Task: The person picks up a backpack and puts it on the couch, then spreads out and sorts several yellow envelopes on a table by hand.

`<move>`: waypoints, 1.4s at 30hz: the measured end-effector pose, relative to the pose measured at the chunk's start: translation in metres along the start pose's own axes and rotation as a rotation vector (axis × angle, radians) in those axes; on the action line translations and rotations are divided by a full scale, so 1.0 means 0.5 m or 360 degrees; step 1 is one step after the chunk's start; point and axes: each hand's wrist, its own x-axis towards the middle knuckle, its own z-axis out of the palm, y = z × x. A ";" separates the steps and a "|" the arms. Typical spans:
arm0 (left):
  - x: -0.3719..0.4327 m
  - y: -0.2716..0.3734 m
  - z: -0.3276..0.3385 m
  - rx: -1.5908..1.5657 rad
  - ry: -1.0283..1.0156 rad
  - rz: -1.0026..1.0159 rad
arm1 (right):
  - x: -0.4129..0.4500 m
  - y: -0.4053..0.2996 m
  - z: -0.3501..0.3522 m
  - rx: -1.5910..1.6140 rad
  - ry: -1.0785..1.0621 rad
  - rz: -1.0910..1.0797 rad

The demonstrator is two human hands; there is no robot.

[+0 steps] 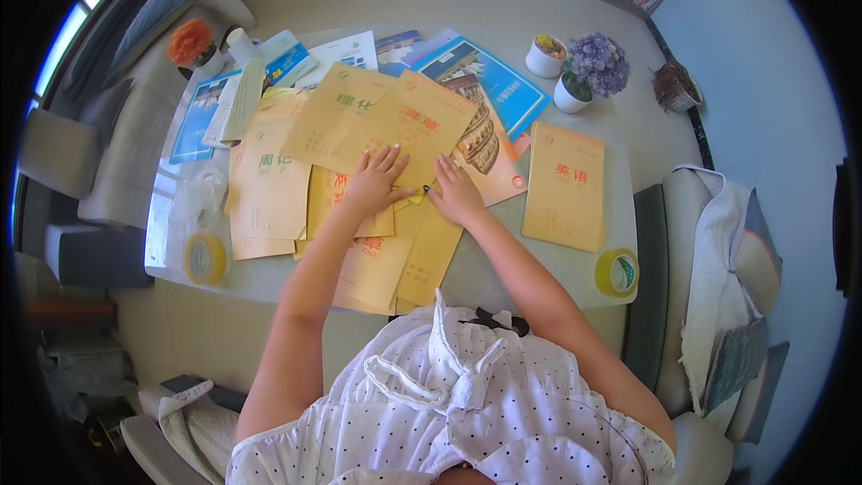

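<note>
My left hand (pixel 374 180) lies flat with spread fingers on the lower edge of a tan exercise book with red cover writing (pixel 424 118). That book overlaps another tan exercise book with green writing (pixel 331 104). My right hand (pixel 460 192) rests at the first book's lower right corner, its thumb near my left thumb. Under and around both hands, more tan exercise books (pixel 377 269) lie fanned out. A pale exercise book with green writing (pixel 273 199) is left of my left hand. Beyond my right fingers, a book with a carved-relief cover (pixel 486 138) is partly covered.
Blue-covered books (pixel 508 84) lie at the table's back. A separate exercise book (pixel 564 199) sits right. Tape rolls (pixel 205 259) flank the near edge. Clear crumpled plastic (pixel 202 195) is at left. White pots with purple flowers (pixel 596 67) and orange flowers (pixel 192 44) stand behind.
</note>
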 end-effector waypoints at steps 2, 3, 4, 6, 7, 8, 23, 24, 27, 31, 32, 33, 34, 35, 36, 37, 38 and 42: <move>-0.003 0.040 0.013 0.0017 0.0006 -0.0109 | -0.003 0.018 -0.003 0.0075 -0.0034 -0.0036; 0.004 0.065 0.017 0.0077 -0.0031 -0.0181 | -0.002 0.033 -0.007 0.0136 -0.0057 -0.0054; 0.011 0.091 0.024 0.0130 -0.0066 -0.0254 | -0.009 0.048 -0.012 0.0139 -0.0064 -0.0074; 0.015 0.142 0.041 0.0160 -0.0023 -0.0336 | -0.016 0.077 -0.027 0.0376 -0.0161 -0.0231; 0.020 0.161 0.051 0.0188 0.0024 -0.0395 | -0.016 0.083 -0.037 0.0366 -0.0161 -0.0254; 0.027 0.177 0.060 0.0190 0.0041 -0.0410 | -0.021 0.088 -0.045 0.0359 -0.0225 -0.0260; 0.047 0.156 0.012 -0.0150 -0.0212 -0.0248 | -0.030 0.074 -0.046 -0.0018 -0.0117 -0.0211; 0.044 0.150 0.005 -0.0133 -0.0199 -0.0204 | -0.029 0.073 -0.047 -0.0037 -0.0077 -0.0218; 0.035 0.153 0.020 -0.0077 -0.0065 -0.0154 | -0.032 0.069 -0.055 -0.0007 -0.0100 -0.0207; 0.026 0.165 0.050 -0.0011 0.0119 -0.0195 | -0.038 0.064 -0.064 -0.0029 -0.0162 -0.0228; 0.025 0.167 0.054 -0.0010 0.0117 -0.0193 | -0.041 0.061 -0.063 -0.0071 -0.0157 -0.0210; 0.027 0.171 0.054 0.0004 0.0139 -0.0199 | -0.041 0.062 -0.060 -0.0116 -0.0151 -0.0194; 0.028 0.174 0.055 0.0018 0.0161 -0.0207 | -0.044 0.062 -0.056 -0.0118 -0.0149 -0.0194; 0.029 0.178 0.056 0.0019 0.0164 -0.0208 | -0.050 0.061 -0.052 -0.0202 -0.0052 -0.0216; 0.030 0.181 0.056 -0.0013 0.0130 -0.0236 | -0.051 0.057 -0.052 -0.0286 0.0047 -0.0245; 0.030 0.183 0.055 -0.0046 0.0096 -0.0265 | -0.053 0.054 -0.052 -0.0287 0.0052 -0.0255; 0.027 0.185 0.055 -0.0041 0.0103 -0.0273 | -0.055 0.051 -0.052 -0.0218 0.0000 -0.0203; 0.025 0.181 0.045 -0.0140 0.0037 -0.0215 | -0.058 0.061 -0.039 -0.0068 0.0182 -0.0198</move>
